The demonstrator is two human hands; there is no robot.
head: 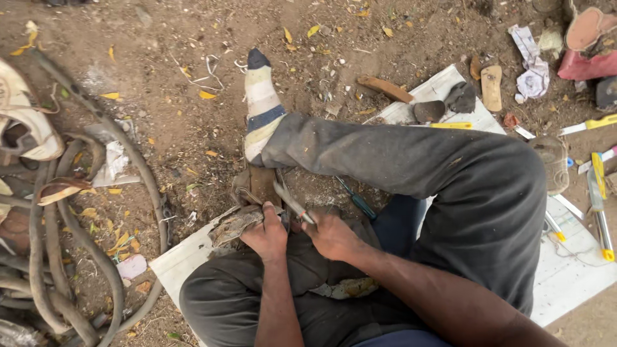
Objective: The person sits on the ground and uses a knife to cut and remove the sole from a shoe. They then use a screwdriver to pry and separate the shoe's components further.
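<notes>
I sit on the ground with my legs crossed over a white board (565, 276). My left hand (267, 232) grips a worn brown shoe (239, 222) with a ragged sole, pressed against my lap. My right hand (331, 234) is closed on a thin metal tool (290, 202) whose blade points up and left toward the shoe's upper (257, 185). My foot in a striped sock (260, 106) stretches away from me over the dirt.
A green-handled screwdriver (357, 200) lies by my leg. Old rubber hoses (71, 257) and a pale shoe (22, 122) pile up at the left. Yellow-handled tools (601, 205), stones (443, 103), wooden pieces (491, 87) and crumpled paper (530, 77) lie at the right.
</notes>
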